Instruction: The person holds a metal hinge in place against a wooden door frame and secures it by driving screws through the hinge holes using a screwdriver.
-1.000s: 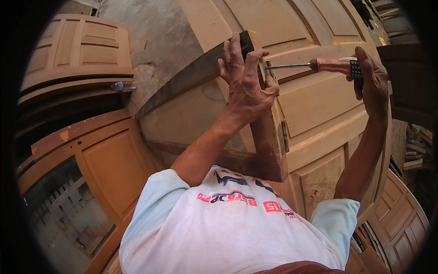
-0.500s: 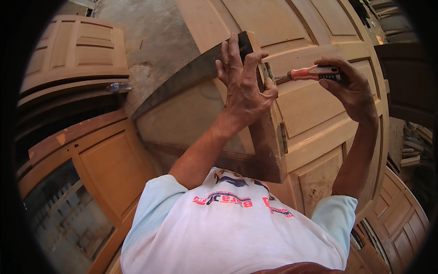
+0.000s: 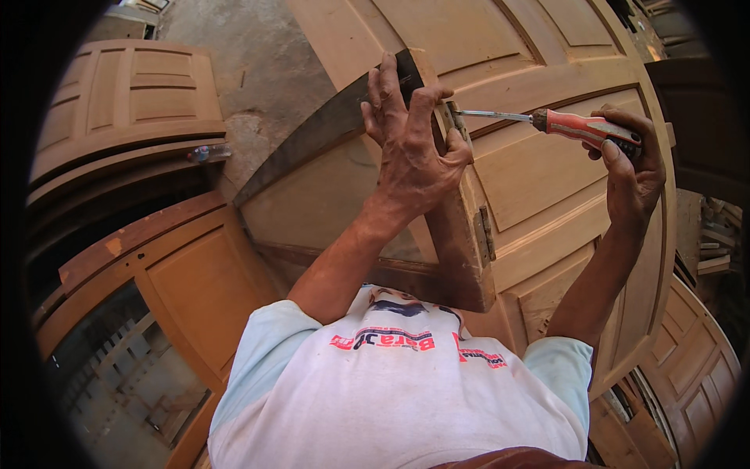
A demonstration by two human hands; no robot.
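In my right hand (image 3: 631,160) is a screwdriver (image 3: 582,129) with a red and black handle, closed in my fingers near its butt end. Its long metal shaft points left, and the tip meets a metal hinge (image 3: 455,119) on the narrow edge of a wooden window sash (image 3: 461,270). My left hand (image 3: 414,148) grips that edge, fingers over the dark top rail and thumb beside the hinge, partly covering it. Lower on the same edge sits a second hinge (image 3: 486,233). The sash holds a pane and stands over a panelled wooden door (image 3: 539,176).
Stacked panelled doors (image 3: 168,86) stand at the left, with a clear plastic bottle (image 3: 208,153) lying on one. An orange-brown door frame with glass (image 3: 199,297) leans at lower left. More door panels (image 3: 691,367) and wood offcuts (image 3: 712,242) lie at the right. Concrete floor (image 3: 258,55) shows behind.
My right hand has moved right and slightly down with the screwdriver, so more of its shaft shows. The tip has shifted up along the hinge. My left hand stays nearly in place.
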